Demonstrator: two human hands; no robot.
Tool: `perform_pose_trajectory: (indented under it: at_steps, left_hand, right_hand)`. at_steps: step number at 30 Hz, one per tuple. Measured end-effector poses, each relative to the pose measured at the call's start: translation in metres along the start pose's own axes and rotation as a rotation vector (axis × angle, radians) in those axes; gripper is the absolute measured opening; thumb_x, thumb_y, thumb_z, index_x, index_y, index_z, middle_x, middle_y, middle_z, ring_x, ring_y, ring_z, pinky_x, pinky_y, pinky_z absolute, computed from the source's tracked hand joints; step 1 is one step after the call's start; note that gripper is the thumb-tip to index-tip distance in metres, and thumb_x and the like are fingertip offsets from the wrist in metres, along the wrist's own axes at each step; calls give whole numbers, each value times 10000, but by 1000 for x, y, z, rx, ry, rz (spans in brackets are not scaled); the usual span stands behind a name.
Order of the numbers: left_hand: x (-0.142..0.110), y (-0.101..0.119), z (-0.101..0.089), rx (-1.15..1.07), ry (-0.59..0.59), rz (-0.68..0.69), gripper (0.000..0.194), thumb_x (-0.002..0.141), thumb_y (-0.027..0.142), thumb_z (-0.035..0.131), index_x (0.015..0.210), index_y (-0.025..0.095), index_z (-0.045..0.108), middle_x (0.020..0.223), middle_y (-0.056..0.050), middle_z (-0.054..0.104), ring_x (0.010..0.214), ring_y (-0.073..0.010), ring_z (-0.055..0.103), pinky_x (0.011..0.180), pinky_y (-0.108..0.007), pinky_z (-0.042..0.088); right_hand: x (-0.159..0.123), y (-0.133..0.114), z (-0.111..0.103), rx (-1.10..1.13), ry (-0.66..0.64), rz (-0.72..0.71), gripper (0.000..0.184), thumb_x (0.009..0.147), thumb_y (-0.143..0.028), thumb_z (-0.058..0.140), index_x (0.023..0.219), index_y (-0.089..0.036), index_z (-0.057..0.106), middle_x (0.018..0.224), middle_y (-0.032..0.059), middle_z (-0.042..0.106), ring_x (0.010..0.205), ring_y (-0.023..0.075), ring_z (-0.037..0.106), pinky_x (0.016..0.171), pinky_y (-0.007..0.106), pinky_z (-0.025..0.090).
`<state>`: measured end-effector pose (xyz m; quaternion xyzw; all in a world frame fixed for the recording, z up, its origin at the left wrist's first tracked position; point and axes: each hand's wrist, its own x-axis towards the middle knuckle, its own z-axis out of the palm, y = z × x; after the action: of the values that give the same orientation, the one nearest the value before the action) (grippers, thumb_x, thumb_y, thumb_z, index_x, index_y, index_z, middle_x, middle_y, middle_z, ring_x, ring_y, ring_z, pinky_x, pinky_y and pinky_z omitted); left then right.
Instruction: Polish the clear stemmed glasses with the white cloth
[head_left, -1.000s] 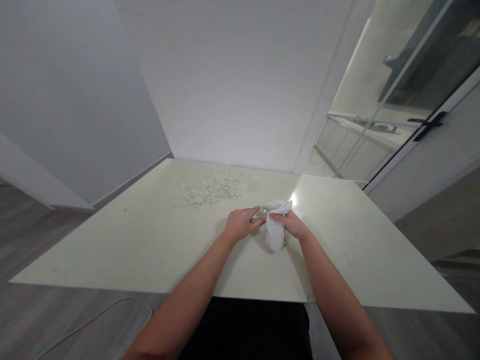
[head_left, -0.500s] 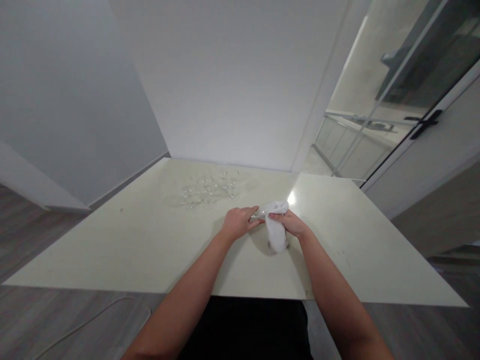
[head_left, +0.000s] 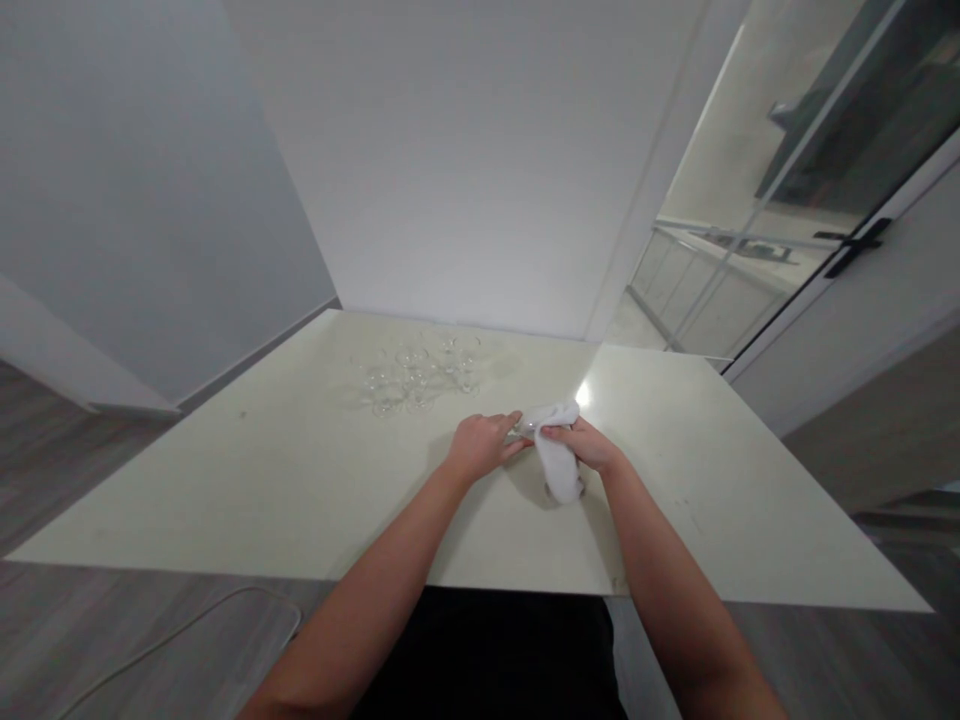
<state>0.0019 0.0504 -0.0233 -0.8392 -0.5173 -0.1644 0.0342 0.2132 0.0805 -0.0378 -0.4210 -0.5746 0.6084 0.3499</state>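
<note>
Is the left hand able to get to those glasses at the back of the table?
Probably yes. The left hand sits nearer than the glasses, with only bare table between. But it is pinching something small beside the white cloth, so it is busy.

The cloth (head_left: 559, 462) near the middle of the frame is plain white, and the glasses (head_left: 417, 375) behind it, toward the upper middle, are clear and without colour. The table (head_left: 262, 470) has a pale cream top with no pattern. The floor (head_left: 67, 640) at the lower left is grey wood grain, and the cable (head_left: 187, 628) lying on it is white.
</note>
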Motion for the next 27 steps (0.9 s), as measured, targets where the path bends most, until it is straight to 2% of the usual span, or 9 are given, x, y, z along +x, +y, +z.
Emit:
perform_pose_trajectory:
  at_steps: [4,7,11,18,27]
  left_hand:
    - [-1,-2,1,-2,16,-1,471,871,532,525,1218,215,554,868,-64,699,798,-211,654,671,-269,434]
    - [-1,-2,2,7,30,-26,465,871,524,529,1211,208,559,886,-69,700,807,-217,655,674,-276,438]
    - [0,-1,1,-3,32,-56,461,862,514,547,1211,214,566,871,-61,702,803,-216,657,661,-271,434]
    - [0,-2,-1,-75,4,-23,456,850,564,531,1169,243,586,833,-35,700,765,-199,649,619,-249,410]
    - [-2,3,-2,-115,-52,-39,373,844,518,558,1098,249,611,827,-24,702,779,-198,654,626,-243,410]
  right_hand:
    - [0,1,4,57,-21,51,484,618,-406,777,1023,-173,651,881,28,689,710,141,598,645,240,458]
    - [5,0,8,26,53,17,462,666,-460,732,1023,-179,645,902,25,687,732,142,599,657,238,460]
    - [9,0,8,-18,131,-48,415,709,-521,672,929,-170,655,858,20,688,764,157,605,712,260,470]
    - [2,3,3,92,5,32,448,643,-450,757,994,-186,666,917,29,702,751,157,620,691,259,474]
    - [3,-1,6,45,70,114,427,665,-498,722,927,-166,664,800,29,695,660,150,598,605,249,461]
